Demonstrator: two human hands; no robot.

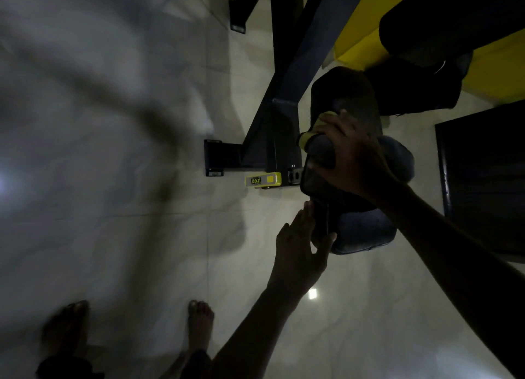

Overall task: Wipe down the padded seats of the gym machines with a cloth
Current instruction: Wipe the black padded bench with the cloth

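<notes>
Pale tiled floor [113,180], yellow cloth [308,134] under right hand [352,154]

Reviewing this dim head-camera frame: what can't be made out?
- Cloth: only a yellow edge shows; right hand covers the rest.
- Seat: top partly hidden by both hands; left hand rests on its edge.
- Machine frame: cut off by the top edge.
- Floor at left: motion-blurred.
- Yellow label: text too small.
</notes>
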